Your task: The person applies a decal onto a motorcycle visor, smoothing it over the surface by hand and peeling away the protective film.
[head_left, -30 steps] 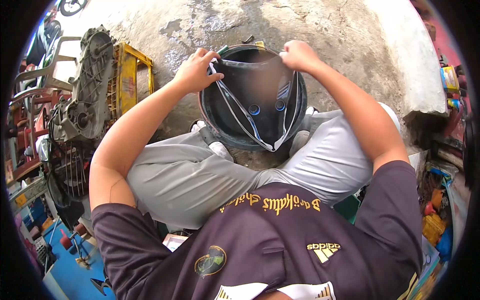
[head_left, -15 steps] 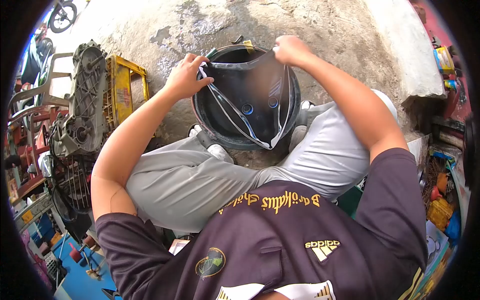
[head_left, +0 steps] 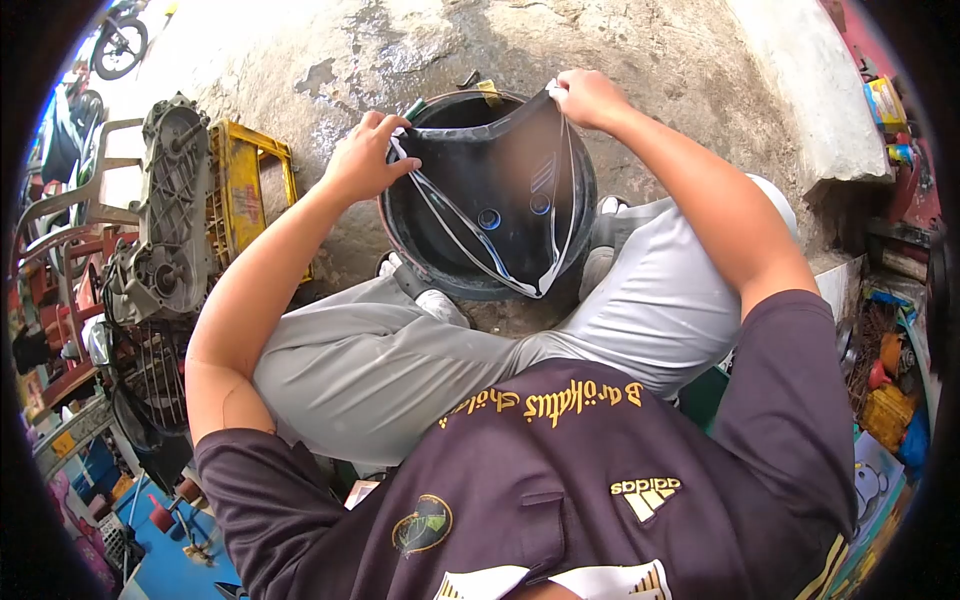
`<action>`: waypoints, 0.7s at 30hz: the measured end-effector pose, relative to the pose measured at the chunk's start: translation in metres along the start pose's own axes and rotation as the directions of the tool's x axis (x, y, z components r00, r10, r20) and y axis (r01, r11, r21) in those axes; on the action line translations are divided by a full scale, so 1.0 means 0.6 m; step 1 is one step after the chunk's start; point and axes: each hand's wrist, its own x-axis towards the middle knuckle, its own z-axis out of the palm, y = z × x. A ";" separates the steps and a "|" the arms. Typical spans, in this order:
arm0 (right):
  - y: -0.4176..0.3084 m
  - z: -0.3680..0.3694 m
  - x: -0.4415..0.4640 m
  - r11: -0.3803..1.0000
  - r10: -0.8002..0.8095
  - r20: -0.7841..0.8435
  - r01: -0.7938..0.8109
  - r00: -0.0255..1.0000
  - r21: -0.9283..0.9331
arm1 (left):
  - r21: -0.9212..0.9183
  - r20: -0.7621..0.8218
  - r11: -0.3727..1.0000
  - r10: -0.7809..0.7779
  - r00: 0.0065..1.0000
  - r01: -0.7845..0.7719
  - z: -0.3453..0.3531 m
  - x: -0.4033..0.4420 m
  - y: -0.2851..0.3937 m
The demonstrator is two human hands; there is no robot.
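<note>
A black, roughly triangular sheet with white edging (head_left: 495,175) hangs between my hands, tapering to a low point near me. It has two blue-ringed round spots and pale stripes; I cannot tell exactly what it is. My left hand (head_left: 370,157) pinches its left upper corner, thumb towards the middle. At the other upper corner, my right hand (head_left: 592,99) is closed on the edge. Behind and below the sheet, a round black tub (head_left: 402,235) stands on the ground between my feet; the sheet hides much of its inside.
A yellow crate (head_left: 242,190) and a grey metal engine casing (head_left: 172,210) stand to the left. Stained, partly wet concrete (head_left: 660,55) lies ahead. A pale concrete ledge (head_left: 840,150) runs along the right, with clutter below it.
My hands have moved slightly apart, and the sheet's upper edge is stretched a little wider. Both hands keep their hold on the corners.
</note>
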 end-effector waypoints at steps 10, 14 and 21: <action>-0.091 0.012 -0.048 0.977 -0.213 0.006 0.213 0.977 0.008 | -0.021 0.006 1.000 -0.016 1.000 0.016 -0.008 -0.005 0.011; 0.014 0.027 0.011 0.990 -0.134 -0.084 0.138 0.987 0.037 | -0.005 0.013 1.000 0.003 1.000 -0.003 -0.008 -0.002 0.006; -0.125 0.015 -0.089 0.944 -0.329 0.035 0.327 0.944 0.051 | -0.002 0.007 1.000 -0.009 1.000 0.009 -0.014 -0.006 0.012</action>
